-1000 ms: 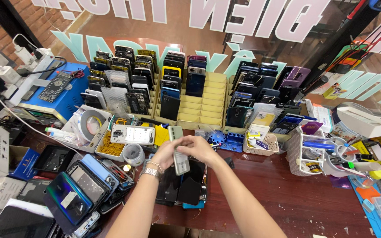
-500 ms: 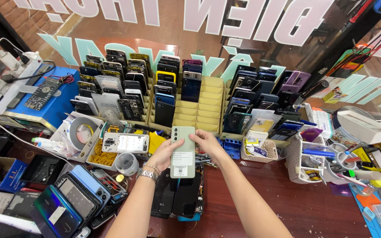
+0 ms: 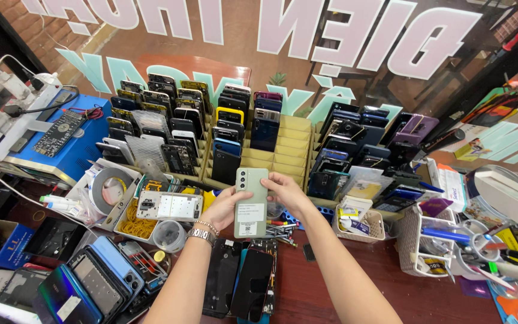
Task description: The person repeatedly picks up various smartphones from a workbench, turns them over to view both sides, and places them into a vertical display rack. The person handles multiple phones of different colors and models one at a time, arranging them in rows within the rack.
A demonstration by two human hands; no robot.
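Both hands hold a pale green phone [image 3: 251,203] upright, back facing up, above the tabletop's [image 3: 391,294] middle. Left hand [image 3: 226,207] fingers and right hand [image 3: 286,192] fingers clamp its sides, before yellow racks [image 3: 289,153] of phones.

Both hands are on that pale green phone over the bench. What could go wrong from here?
1. The pale green phone is pinched only at its edges by the left hand and right hand; a slip would likely drop it onto the dark phones lying below.
2. The yellow rack sits close ahead, so a forward reach might knock the upright phones.
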